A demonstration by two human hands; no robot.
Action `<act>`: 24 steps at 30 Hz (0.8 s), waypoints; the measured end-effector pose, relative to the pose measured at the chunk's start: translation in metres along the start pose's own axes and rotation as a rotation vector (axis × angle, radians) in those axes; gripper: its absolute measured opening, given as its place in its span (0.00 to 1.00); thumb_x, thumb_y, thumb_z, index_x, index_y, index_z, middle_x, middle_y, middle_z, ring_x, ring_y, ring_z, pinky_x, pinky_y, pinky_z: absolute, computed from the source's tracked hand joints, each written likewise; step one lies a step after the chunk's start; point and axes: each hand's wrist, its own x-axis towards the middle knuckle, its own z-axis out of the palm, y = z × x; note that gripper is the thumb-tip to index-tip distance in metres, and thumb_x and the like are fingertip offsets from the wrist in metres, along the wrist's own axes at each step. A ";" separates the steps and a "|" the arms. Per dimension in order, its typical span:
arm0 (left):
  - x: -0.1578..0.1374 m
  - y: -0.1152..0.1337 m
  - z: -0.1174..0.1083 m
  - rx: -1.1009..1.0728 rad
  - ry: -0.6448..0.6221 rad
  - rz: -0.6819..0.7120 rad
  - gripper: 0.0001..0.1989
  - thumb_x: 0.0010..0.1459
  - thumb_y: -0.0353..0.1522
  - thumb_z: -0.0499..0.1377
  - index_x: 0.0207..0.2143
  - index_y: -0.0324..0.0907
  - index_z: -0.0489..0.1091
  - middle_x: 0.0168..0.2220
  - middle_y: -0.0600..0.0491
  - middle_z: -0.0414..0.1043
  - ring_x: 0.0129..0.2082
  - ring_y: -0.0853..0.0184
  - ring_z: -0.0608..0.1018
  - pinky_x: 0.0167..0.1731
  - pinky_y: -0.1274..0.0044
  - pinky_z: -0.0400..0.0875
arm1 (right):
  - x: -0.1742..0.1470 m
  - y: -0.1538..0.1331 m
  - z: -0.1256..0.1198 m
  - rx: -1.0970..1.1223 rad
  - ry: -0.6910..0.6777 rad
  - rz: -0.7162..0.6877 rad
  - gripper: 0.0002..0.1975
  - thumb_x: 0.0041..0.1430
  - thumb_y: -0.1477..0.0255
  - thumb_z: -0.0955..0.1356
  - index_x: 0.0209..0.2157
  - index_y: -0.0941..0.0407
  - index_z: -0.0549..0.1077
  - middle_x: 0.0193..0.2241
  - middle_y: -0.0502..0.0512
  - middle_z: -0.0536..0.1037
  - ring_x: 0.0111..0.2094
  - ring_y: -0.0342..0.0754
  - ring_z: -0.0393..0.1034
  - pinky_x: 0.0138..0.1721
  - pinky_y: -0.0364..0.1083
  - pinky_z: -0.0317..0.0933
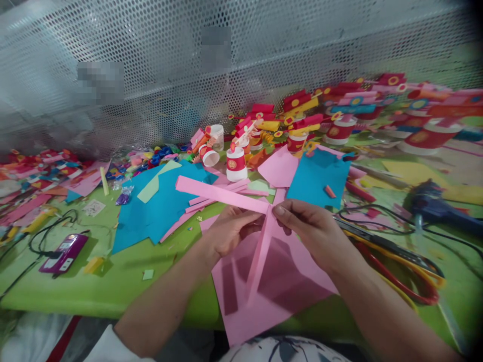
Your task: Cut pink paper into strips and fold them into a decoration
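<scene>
Pink sheet (260,319) nearest, flat. Above it, between hands, pink strip (222,195): right hand (315,231) pinches its join; left hand (228,231) curls beneath, pinch hidden, can't tell. Looks like folding or joining; next move seems to want steady fingertips. Scissors (428,299) crowd right forearm; blue sheets (132,221), glue gun (433,198), paper cups (237,168) beyond.
</scene>
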 end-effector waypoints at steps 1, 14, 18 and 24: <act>0.000 0.000 0.000 -0.011 0.003 -0.014 0.15 0.48 0.38 0.75 0.36 0.40 0.80 0.34 0.51 0.81 0.35 0.68 0.79 0.41 0.75 0.72 | 0.000 0.000 0.000 0.004 0.001 0.000 0.21 0.59 0.51 0.71 0.25 0.53 0.73 0.23 0.50 0.67 0.26 0.45 0.60 0.27 0.45 0.56; -0.002 0.005 0.010 -0.002 0.031 -0.043 0.11 0.52 0.38 0.69 0.35 0.40 0.79 0.35 0.51 0.80 0.34 0.68 0.77 0.41 0.75 0.70 | 0.001 0.004 -0.001 0.004 -0.016 0.022 0.22 0.57 0.49 0.72 0.24 0.53 0.72 0.22 0.48 0.66 0.26 0.44 0.58 0.27 0.45 0.53; -0.003 0.007 0.010 -0.007 0.110 -0.073 0.06 0.43 0.30 0.68 0.26 0.39 0.77 0.29 0.52 0.77 0.32 0.66 0.77 0.41 0.72 0.71 | 0.001 0.001 0.001 0.078 0.041 0.048 0.22 0.55 0.50 0.74 0.23 0.54 0.72 0.22 0.48 0.67 0.25 0.44 0.59 0.27 0.45 0.55; -0.007 0.008 0.012 0.122 0.072 0.037 0.13 0.49 0.37 0.72 0.34 0.38 0.80 0.34 0.48 0.81 0.35 0.62 0.80 0.44 0.68 0.74 | 0.002 0.003 0.003 0.191 -0.002 0.081 0.21 0.52 0.52 0.76 0.22 0.54 0.74 0.21 0.48 0.68 0.25 0.42 0.59 0.26 0.44 0.55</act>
